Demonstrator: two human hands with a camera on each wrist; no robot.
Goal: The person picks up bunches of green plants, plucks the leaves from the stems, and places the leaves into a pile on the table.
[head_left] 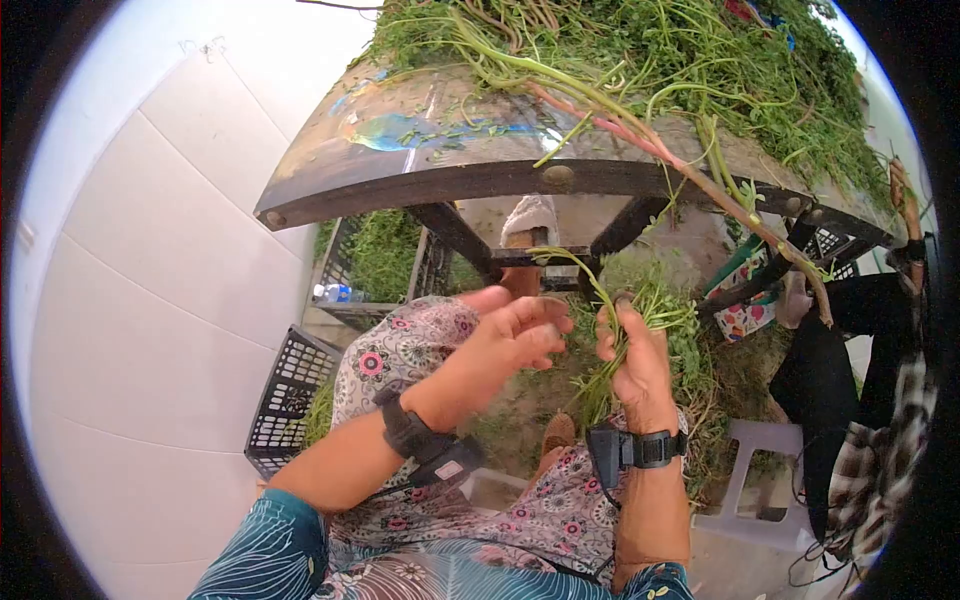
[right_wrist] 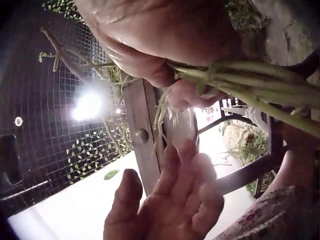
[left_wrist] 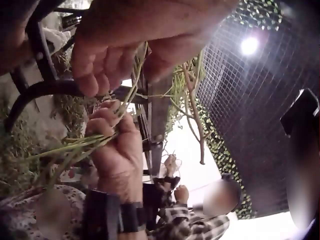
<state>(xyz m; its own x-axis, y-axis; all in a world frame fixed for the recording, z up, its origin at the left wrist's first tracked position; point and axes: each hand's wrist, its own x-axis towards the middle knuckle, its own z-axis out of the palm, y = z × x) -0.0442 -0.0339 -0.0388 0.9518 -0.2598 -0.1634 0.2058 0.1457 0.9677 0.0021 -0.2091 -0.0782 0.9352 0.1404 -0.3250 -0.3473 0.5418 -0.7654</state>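
A bunch of green stems (head_left: 610, 350) is gripped by the right hand (head_left: 635, 365), while the left hand (head_left: 505, 340) is held beside it with fingers relaxed.

A table (head_left: 420, 180) stands in front of the person, with a heap of greens (head_left: 700, 70) on top and one long stalk (head_left: 700, 180) hanging over its near edge to the right. Under the table to the left sits a crate (head_left: 350, 270) holding more greens; another crate (head_left: 290, 400) lies nearer, left of the person's knees. A stool (head_left: 760, 480) stands to the right, with a second person (head_left: 860, 390) beyond it.
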